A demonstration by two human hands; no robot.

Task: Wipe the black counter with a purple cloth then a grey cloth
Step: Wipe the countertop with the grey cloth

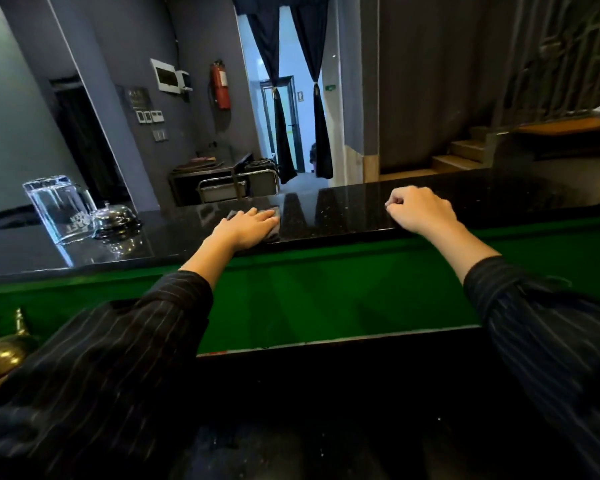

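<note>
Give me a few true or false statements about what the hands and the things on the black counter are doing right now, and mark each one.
1. The left hand lies flat on a grey cloth on the black counter. True.
2. The right hand holds a second cloth. False: it is loosely curled on the counter, and no cloth shows in it.
3. A clear glass pitcher stands beside a metal call bell. True.
4. The pitcher stands to the right of both hands. False: it stands left of them.
5. A red fire extinguisher hangs on the far wall. True.
</note>
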